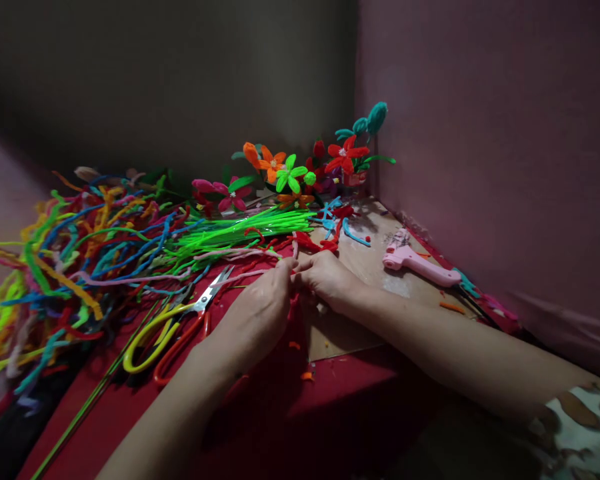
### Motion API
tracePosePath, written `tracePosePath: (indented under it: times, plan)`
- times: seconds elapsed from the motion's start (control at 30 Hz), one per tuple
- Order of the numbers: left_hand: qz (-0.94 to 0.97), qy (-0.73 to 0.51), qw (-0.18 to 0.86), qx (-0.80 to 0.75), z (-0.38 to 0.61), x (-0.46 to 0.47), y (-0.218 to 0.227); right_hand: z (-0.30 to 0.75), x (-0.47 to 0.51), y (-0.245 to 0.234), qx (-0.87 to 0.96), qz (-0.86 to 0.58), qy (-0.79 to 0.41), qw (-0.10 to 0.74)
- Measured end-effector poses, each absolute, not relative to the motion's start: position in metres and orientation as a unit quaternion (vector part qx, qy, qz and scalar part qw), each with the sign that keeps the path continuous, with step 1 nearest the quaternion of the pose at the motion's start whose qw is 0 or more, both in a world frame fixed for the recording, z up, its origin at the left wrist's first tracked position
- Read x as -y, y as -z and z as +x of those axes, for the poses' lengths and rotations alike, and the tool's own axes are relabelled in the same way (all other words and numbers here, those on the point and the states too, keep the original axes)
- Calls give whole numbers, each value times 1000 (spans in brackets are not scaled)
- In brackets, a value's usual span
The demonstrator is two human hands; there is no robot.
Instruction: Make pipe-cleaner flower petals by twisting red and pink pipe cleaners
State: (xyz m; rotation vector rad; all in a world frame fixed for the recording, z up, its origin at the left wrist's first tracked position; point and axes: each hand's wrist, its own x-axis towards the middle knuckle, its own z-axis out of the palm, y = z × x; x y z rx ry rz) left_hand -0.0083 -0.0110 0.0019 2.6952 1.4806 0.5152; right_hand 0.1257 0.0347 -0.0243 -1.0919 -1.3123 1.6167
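Observation:
My left hand (263, 303) and my right hand (330, 280) meet over the front of the work surface, fingertips pinched close together. Between them is a pale pink pipe cleaner (240, 277); one length trails left from my left hand and a short bit sticks up above the fingers. The exact spot where the fingers grip is hidden. Scissors (203, 303) with yellow and red handles lie beside my left wrist, blades partly spread. Just beyond the hands lie red pipe cleaner pieces (310, 241) and a bundle of bright green pipe cleaners (245, 227).
A tangled heap of coloured pipe cleaners (100, 247) spreads at left. Pipe cleaner flowers (291, 173) stand along the back. A pink hot glue gun (420, 265) rests on the brown board (365, 267) at right. Orange scraps (307, 377) dot the red cloth (280, 427). Walls close off the corner.

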Motion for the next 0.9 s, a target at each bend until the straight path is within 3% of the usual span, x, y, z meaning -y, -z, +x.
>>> tracePosePath:
  times: [0.27,0.9]
  plan:
    - [895,-158,11,-417,-9,10,0,125,-37,23,472,-432,-667,382]
    - [873,-179,13,-453,-9,13,0,128,-36,21,468,-411,-693,362]
